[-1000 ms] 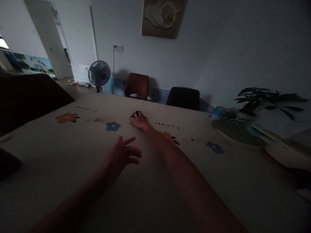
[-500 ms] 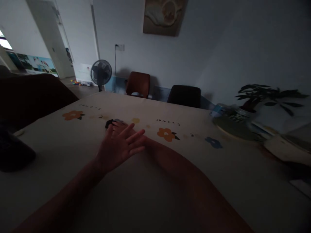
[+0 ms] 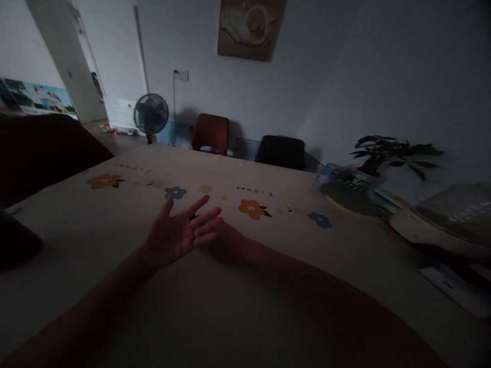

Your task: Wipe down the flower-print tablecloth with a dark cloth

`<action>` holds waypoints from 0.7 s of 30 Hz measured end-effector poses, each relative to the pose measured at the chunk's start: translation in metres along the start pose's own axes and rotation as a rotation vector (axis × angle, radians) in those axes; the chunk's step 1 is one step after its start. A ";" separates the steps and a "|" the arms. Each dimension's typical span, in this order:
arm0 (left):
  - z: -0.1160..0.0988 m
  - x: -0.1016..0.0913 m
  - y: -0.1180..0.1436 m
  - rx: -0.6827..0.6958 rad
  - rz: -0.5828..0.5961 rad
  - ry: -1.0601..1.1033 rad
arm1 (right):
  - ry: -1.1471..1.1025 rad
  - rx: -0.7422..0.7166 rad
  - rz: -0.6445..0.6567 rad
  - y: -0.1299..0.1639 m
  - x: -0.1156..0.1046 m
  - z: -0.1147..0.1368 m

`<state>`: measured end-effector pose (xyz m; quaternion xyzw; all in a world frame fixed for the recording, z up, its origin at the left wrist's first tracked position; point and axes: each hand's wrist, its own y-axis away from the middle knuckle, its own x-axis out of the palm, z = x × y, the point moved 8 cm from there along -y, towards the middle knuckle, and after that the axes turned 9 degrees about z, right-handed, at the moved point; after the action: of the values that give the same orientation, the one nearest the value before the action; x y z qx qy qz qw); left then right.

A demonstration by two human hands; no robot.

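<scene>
A single view is taken from the person's head, above the near side of the table (image 3: 115,225), and is aimed forward and somewhat down. The left hand (image 3: 169,236) and right hand (image 3: 226,239) are seen close by, near the middle, their forearms cut by the bottom edge. The far wall (image 3: 326,76) is faced beyond, farther off.

The scene is dimly lit, with the wall (image 3: 184,30) lit more strongly toward the left and dimmed toward the upper right. Soft shadows are cast behind the brown chair (image 3: 211,130). The surface (image 3: 115,317) is darkened at the bottom. The right hand (image 3: 226,240) is blurred. Upright lines at upper left are slanted by distortion.
</scene>
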<state>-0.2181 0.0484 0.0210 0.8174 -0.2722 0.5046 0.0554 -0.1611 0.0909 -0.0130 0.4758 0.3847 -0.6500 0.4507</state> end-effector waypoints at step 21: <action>0.047 -0.033 0.003 -0.101 -0.056 -2.269 | 0.087 1.315 -0.060 0.239 -0.085 -0.288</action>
<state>-0.1933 0.0417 -0.0304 0.8054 -0.1667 -0.5399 -0.1790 0.1569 0.3054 -0.0203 0.6668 -0.0617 -0.7420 0.0321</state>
